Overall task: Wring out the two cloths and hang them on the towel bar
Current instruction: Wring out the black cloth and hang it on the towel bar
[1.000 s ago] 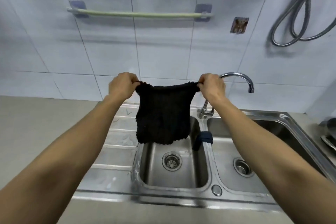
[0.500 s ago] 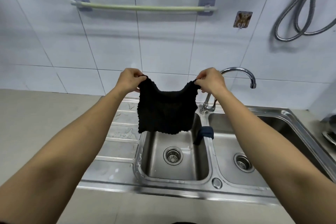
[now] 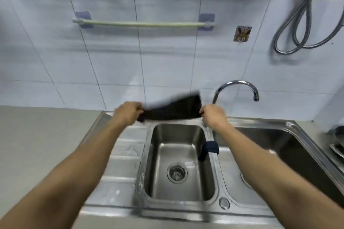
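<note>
1. The left hand [image 3: 128, 112] and the right hand [image 3: 214, 115] each have their fingers clamped on a corner of the black cloth [image 3: 174, 108].
2. The cloth is stretched above the sink's [image 3: 212, 204] back edge, blurred.
3. A blue cloth [image 3: 209, 148] drapes over the sink divider.
4. The towel bar [image 3: 143, 24] is bare.

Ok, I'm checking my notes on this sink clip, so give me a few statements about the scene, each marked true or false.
1. Both hands, left hand and right hand, grip the black cloth. True.
2. A cloth already hangs on the towel bar. False: the bar is bare.
3. A dark blue cloth lies over the divider between the two sink basins. True.
4. Water runs from the tap. False: none is visible.
</note>
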